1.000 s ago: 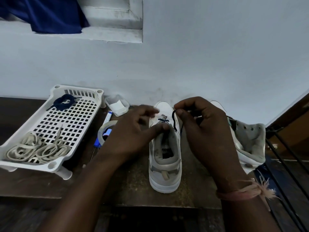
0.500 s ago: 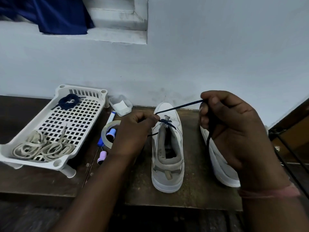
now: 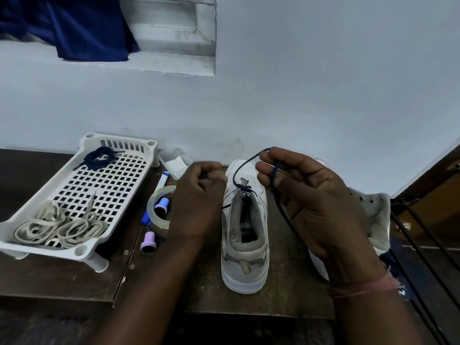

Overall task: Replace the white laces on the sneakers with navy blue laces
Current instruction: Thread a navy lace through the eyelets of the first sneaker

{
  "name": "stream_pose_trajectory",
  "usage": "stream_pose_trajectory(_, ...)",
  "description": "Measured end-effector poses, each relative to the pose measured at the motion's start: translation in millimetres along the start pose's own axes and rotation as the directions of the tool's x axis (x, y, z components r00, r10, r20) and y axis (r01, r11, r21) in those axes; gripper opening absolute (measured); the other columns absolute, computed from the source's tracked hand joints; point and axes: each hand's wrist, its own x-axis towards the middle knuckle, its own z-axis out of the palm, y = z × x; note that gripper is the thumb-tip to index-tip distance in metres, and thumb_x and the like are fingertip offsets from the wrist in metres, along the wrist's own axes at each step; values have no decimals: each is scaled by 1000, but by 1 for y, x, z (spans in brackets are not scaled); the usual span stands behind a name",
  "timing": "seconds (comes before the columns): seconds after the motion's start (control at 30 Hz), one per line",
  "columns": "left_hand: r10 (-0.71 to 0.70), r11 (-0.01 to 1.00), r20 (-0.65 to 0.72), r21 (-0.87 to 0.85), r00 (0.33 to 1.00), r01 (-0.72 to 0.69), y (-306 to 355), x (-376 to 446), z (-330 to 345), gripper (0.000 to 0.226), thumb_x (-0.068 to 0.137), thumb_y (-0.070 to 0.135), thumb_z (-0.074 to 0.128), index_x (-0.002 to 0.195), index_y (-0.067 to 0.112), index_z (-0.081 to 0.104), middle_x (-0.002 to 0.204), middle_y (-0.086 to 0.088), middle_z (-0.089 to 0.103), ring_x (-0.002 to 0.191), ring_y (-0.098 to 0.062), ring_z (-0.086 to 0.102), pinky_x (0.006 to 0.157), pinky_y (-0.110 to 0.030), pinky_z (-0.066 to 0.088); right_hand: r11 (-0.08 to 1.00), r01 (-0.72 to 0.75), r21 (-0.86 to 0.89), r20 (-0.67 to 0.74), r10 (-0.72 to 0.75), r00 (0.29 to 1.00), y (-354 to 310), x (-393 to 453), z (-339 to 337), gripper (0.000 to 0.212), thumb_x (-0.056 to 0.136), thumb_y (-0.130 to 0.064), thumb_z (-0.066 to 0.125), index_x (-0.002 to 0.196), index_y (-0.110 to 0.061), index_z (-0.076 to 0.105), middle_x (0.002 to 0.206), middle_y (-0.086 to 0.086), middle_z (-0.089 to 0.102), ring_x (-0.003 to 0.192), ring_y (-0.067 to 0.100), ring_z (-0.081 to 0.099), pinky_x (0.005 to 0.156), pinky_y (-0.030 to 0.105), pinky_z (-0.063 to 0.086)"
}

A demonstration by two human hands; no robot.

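Note:
A white sneaker (image 3: 245, 247) stands on the wooden table, heel toward me. A navy blue lace (image 3: 249, 160) is threaded through its lowest eyelets near the toe. My right hand (image 3: 313, 200) is raised to the right of the shoe, palm toward me, pinching that lace between thumb and fingers; the slack hangs down across the palm. My left hand (image 3: 199, 195) is curled just left of the shoe, and a thin strand of the lace leads from the eyelets under it. The second sneaker (image 3: 373, 215) lies on its side behind my right hand, with bare eyelets.
A white perforated tray (image 3: 83, 250) at left holds the removed white laces (image 3: 57, 227) and a coiled navy lace (image 3: 99, 158). Between the tray and the shoe lie a tape roll (image 3: 155, 212), a marker (image 3: 163, 178), a purple stamp (image 3: 148, 241) and a small plastic box (image 3: 175, 160). Black rods (image 3: 423, 247) run at right.
Both hands left the eyelets. My right hand drew the navy lace up and out to the right, then turned palm toward me. My left hand shifted left of the shoe.

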Motion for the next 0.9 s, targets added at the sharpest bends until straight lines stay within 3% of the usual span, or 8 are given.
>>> stream_pose_trajectory(0.1, 254, 965, 179, 12, 950, -261, 17, -9, -3, 4, 96, 29, 70, 98, 31, 73, 88, 11, 73, 84, -4, 67, 75, -21, 51, 998, 47, -51, -88, -51, 995, 4, 1, 8, 35, 78, 2, 69, 113, -1, 69, 110, 18, 75, 106, 29, 73, 90, 32, 57)
stream_pose_trajectory(0.17, 266, 958, 381, -1, 885, -287, 23, -16, -3, 10, 91, 40, 73, 100, 37, 71, 94, 21, 72, 92, 2, 66, 78, -14, 49, 994, 73, -86, -129, -84, 988, 6, 0, 11, 27, 84, 5, 67, 110, -2, 71, 105, 18, 76, 101, 29, 74, 86, 32, 58)
stream_pose_trajectory(0.23, 253, 959, 459, -2, 851, -284, 21, -19, -1, 22, 88, 45, 74, 108, 36, 70, 94, 21, 73, 93, 1, 68, 82, -20, 53, 984, 103, -147, -184, -129, 974, 7, -1, 13, 21, 87, 4, 69, 106, -3, 73, 100, 16, 77, 97, 31, 75, 84, 34, 59)
stream_pose_trajectory(0.33, 239, 962, 399, 23, 885, -271, 17, -18, 2, 9, 99, 28, 66, 98, 30, 75, 83, 14, 76, 84, -5, 71, 83, -37, 57, 947, 137, -291, -251, -214, 944, 4, -3, 12, 15, 89, 1, 71, 102, -4, 75, 90, 15, 77, 89, 31, 76, 85, 40, 61)
stream_pose_trajectory(0.6, 211, 977, 416, -70, 884, -200, 19, -12, -4, 26, 109, 26, 44, 112, 20, 68, 84, 0, 74, 84, -10, 69, 79, -23, 54, 807, 97, -583, -238, -284, 929, 2, -2, 0, 12, 90, -1, 71, 95, -10, 77, 77, 4, 76, 70, 13, 72, 67, 17, 54)
stream_pose_trajectory(0.67, 225, 974, 379, -90, 898, -206, 19, -12, -3, 25, 109, 24, 45, 105, 19, 69, 83, -1, 73, 83, -11, 69, 76, -18, 52, 754, 73, -653, -204, -268, 941, 4, -2, -1, 12, 90, -2, 70, 92, -13, 76, 75, 0, 75, 66, 9, 69, 63, 15, 52)
stream_pose_trajectory(0.8, 226, 974, 286, -75, 931, -213, 18, -10, 0, 20, 104, 20, 57, 94, 22, 74, 74, 5, 73, 74, -4, 67, 74, -19, 51, 688, 11, -725, -188, -213, 959, 10, 0, -4, 15, 90, -7, 68, 92, -19, 76, 81, -4, 76, 67, 11, 67, 65, 28, 57)
stream_pose_trajectory(0.9, 186, 980, 224, -104, 957, -167, 13, -7, 1, 10, 95, 19, 72, 91, 26, 78, 75, 10, 75, 77, -4, 71, 78, -22, 55, 653, -11, -757, -214, -232, 949, 12, 0, -6, 18, 87, -7, 67, 85, -23, 74, 76, -12, 74, 63, 3, 64, 62, 19, 51)
